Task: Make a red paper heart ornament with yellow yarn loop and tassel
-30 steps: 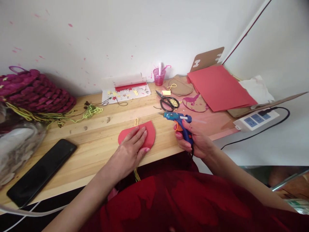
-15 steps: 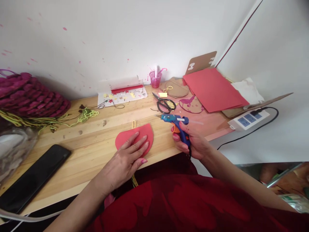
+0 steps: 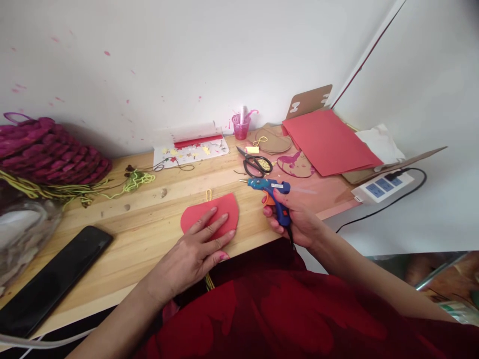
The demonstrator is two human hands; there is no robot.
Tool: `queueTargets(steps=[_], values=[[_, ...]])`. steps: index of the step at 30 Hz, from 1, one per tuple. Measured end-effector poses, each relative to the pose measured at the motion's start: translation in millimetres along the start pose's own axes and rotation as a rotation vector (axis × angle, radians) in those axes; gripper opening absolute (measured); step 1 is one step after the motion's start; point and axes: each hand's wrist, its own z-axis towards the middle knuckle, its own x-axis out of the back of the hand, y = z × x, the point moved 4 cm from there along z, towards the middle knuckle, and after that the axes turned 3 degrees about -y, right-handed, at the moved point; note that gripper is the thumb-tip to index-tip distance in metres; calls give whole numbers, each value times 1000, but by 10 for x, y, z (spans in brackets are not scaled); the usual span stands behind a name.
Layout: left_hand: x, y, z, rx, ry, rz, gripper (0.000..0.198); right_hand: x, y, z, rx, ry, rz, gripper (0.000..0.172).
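Note:
My left hand lies flat with its fingers spread on a red paper cutout with a rounded edge, near the table's front edge. A small yellow cord loop sticks out past the cutout's far edge, and dark and yellow strands hang below the near side. Wrapped round the handle of a blue glue gun is my right hand. The gun's metal nozzle points left, above the table, and its orange trigger is by my fingers. A clear glue stick trails from its back end.
Black-handled scissors lie behind the glue gun, near cardboard cutouts and a pink cup. Red paper sheets and a power strip are on the right. At left are a phone and a woven purple basket.
The glue gun in my right hand has shifted slightly left and its handle has turned a little. My left fingers are spread slightly wider on the cutout. The whole view has shifted slightly.

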Motion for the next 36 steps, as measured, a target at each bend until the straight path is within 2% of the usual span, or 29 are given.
queueTargets(steps=[6, 9, 13, 16, 20, 25, 29, 36], values=[[-16, 51, 5, 17, -1, 60, 45, -172, -10, 38, 55, 35, -10, 19], [31, 49, 26, 16, 2, 18, 45, -256, 16, 80, 92, 34, -2, 14], [97, -26, 71, 90, 86, -113, 47, -327, 61, 126, 113, 18, 13, 13], [54, -72, 119, 176, 145, -90, 51, -335, 82, 144, 125, 7, 21, 18], [-24, -80, 198, 251, 86, -51, 59, -333, 93, 150, 142, 14, 33, 18], [31, -111, 270, 317, -23, -81, 65, -359, 90, 161, 137, 29, 47, 15], [72, -132, 283, 345, -11, -113, 68, -370, 88, 180, 131, 26, 45, 12], [115, -142, 274, 328, 0, -101, 65, -410, 82, 174, 104, 37, 57, 19]])
